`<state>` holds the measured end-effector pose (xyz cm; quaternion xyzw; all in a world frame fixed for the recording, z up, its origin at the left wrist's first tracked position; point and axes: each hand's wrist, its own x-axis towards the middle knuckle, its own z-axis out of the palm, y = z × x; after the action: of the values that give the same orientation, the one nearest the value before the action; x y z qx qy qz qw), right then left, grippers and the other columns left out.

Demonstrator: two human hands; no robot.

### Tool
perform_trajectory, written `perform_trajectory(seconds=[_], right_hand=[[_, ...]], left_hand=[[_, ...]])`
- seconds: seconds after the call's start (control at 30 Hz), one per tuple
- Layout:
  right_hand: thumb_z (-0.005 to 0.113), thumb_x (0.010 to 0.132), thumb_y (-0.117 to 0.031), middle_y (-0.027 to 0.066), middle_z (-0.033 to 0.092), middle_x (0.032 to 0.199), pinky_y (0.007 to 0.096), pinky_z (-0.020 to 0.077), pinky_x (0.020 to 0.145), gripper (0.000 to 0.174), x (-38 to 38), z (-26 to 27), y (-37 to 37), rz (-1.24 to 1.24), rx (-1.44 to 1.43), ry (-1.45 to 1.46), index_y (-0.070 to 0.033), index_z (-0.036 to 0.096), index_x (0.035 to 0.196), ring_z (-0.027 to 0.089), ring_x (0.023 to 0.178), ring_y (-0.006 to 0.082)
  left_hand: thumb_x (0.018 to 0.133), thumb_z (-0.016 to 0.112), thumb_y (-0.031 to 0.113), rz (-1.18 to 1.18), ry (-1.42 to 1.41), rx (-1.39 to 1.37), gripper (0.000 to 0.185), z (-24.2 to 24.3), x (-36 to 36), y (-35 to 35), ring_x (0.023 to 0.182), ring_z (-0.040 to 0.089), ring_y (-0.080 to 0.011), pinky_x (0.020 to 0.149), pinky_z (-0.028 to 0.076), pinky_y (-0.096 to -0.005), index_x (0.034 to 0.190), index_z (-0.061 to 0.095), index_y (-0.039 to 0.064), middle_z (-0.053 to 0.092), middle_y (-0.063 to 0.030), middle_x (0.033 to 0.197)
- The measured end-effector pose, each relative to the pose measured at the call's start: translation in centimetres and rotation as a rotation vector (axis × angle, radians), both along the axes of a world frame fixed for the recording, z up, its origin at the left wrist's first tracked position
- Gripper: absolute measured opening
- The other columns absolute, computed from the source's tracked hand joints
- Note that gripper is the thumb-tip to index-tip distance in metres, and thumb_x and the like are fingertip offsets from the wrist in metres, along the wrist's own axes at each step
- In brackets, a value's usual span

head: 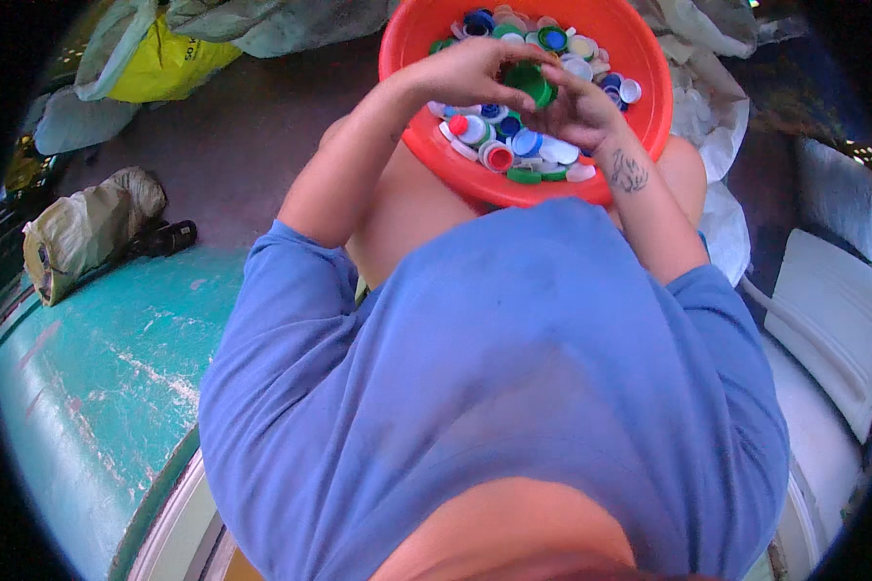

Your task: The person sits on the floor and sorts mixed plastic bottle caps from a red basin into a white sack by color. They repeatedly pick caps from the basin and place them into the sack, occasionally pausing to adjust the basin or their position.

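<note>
A green plastic cap (537, 86), its hollow side facing me, is held above a red plastic basin (450, 161). The thumb and fingers of my left hand (472, 72) curl around its left side. My right hand (580, 109) grips its right edge with the fingertips. Beneath both hands the basin holds many loose plastic caps in white, blue, green and red. Among them are a white cap with a red tip (469, 128), a red-centred cap (498, 157) and a light blue cap (527, 142). My hands hide part of the pile.
The basin rests at my lap. At far left are a yellow sack (171, 65), a rolled pale sack (87, 225) and a dark bottle-like object (167, 238) by a worn turquoise surface (102, 363). White sacks (723, 225) and a white plastic chair (821, 319) stand right.
</note>
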<state>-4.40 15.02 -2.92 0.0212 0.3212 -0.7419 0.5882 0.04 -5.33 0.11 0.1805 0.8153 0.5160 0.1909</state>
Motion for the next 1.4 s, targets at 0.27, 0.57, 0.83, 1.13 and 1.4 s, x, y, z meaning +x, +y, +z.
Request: perform_trajectory(seconds=[0.27, 0.57, 0.83, 1.13, 1.4], right_hand=[[0.057, 0.089, -0.044, 0.0100, 0.057, 0.119, 0.0376, 0.0465, 0.086, 0.052, 1.1, -0.3, -0.5, -0.030, 0.077, 0.016, -0.018, 0.043, 0.132, 0.058, 0.104, 0.0246], [0.066, 0.083, -0.029, 0.0117, 0.064, 0.102, 0.0354, 0.0485, 0.079, 0.042, -6.3, -0.6, 9.6, -0.624, 0.781, 0.991, -0.004, 0.058, 0.116, 0.060, 0.094, 0.0222], [0.070, 0.077, -0.023, 0.0182, 0.055, 0.123, 0.0396, 0.0392, 0.099, 0.051, -6.3, -0.8, 15.8, -0.504, 1.238, 1.911, -0.003, 0.056, 0.122, 0.050, 0.117, 0.0329], [0.067, 0.080, -0.014, 0.0157, 0.049, 0.128, 0.0393, 0.0368, 0.102, 0.045, -4.7, -1.3, 14.9, -0.494, 1.311, 1.807, -0.005, 0.054, 0.121, 0.045, 0.121, 0.0327], [0.068, 0.079, -0.016, 0.0151, 0.055, 0.121, 0.0391, 0.0396, 0.099, 0.039, -5.0, -1.9, 15.1, -0.513, 1.298, 1.853, -0.006, 0.058, 0.116, 0.051, 0.115, 0.0317]], left_hand=[[0.080, 0.071, 0.009, 0.394, -0.251, 0.396, 0.036, -2.2, 1.1, -1.7, 0.096, 0.060, -0.0152, 0.085, 0.049, -0.0301, 0.114, 0.058, 0.005, 0.063, -0.0049, 0.104], [0.098, 0.032, 0.025, 0.859, -0.482, 1.086, 0.031, -4.8, 1.4, -10.8, 0.075, 0.056, -0.0183, 0.055, 0.042, -0.0265, 0.107, 0.056, 0.007, 0.061, -0.0058, 0.094], [0.089, 0.060, 0.016, 1.335, -0.272, 1.211, 0.025, -5.2, 3.7, -17.6, 0.094, 0.059, -0.0227, 0.085, 0.049, -0.0348, 0.111, 0.058, 0.005, 0.063, -0.0094, 0.104], [0.084, 0.069, 0.023, 1.470, -0.267, 1.236, 0.016, -4.2, 4.2, -22.5, 0.066, 0.055, -0.0109, 0.046, 0.038, -0.0193, 0.094, 0.060, 0.014, 0.056, 0.0015, 0.080], [0.087, 0.060, 0.032, 1.620, -0.159, 0.796, 0.039, 2.0, -7.4, -35.4, 0.079, 0.060, -0.0220, 0.062, 0.051, -0.0341, 0.116, 0.055, 0.007, 0.063, -0.0063, 0.099]])
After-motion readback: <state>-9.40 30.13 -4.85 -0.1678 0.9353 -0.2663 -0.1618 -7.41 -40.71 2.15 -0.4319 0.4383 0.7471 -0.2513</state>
